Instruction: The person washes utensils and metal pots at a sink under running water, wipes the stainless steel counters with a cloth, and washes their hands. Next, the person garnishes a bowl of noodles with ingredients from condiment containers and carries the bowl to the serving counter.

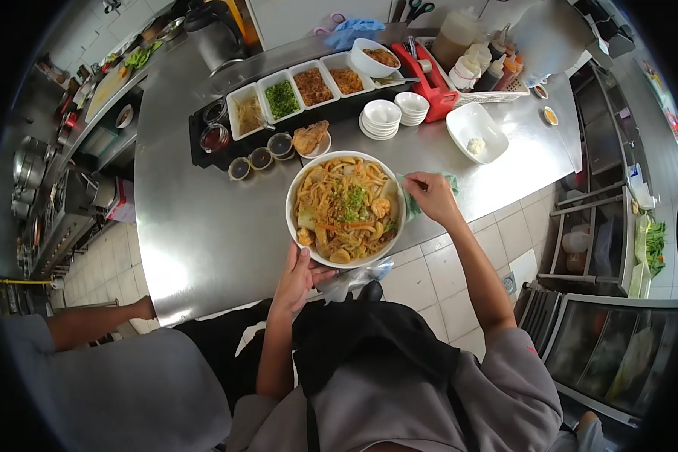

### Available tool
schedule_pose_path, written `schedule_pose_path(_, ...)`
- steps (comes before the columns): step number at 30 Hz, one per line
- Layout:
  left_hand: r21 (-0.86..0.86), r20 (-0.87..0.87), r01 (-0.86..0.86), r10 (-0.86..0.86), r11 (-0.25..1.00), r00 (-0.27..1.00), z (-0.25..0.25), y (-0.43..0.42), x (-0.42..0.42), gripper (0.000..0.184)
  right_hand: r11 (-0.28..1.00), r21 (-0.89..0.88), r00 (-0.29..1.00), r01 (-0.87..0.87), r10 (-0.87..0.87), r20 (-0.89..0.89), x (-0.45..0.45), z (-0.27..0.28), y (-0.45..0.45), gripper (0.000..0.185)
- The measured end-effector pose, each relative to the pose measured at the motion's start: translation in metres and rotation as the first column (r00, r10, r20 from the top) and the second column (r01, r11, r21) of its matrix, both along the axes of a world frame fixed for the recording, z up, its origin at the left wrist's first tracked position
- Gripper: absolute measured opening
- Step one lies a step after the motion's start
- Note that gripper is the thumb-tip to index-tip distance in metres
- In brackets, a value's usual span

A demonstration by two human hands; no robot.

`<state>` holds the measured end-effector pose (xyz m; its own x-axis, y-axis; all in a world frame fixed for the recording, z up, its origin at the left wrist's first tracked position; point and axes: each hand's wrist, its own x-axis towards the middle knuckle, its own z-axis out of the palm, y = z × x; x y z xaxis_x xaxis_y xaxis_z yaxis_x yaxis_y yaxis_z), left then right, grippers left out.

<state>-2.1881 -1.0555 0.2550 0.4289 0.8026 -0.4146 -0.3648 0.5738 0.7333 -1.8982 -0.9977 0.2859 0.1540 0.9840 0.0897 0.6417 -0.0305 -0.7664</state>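
Note:
A white bowl (290, 215) full of noodles (331, 197) topped with chopped green onion is at the table's near edge. My left hand (300, 280) holds it from below at the lower left, with the thumb by the rim and the other fingers partly under it. At the bowl's right side, my right hand (431, 196) pinches a green cloth (413, 209) close to the rim. Just beyond the bowl, a small white dish holds a browned fried piece of food (310, 138). Beside that are several small cups of dark sauce (281, 145).
White tubs of toppings (282, 99) line the back of the steel table (196, 226). Stacked white bowls (380, 114), a red holder (434, 90) and a square white bowl (486, 151) stand to the right. Another person's arm (94, 324) reaches in at left.

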Motion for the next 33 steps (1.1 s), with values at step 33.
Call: schedule_pose_path(33, 0.222, 0.017, 0.248, -0.258, 0.943, 0.966, -0.020, -0.080, 0.116, 0.044, 0.907, -0.421, 0.393, -0.011, -0.383, -0.836, 0.014, 0.014, -0.163, 0.008)
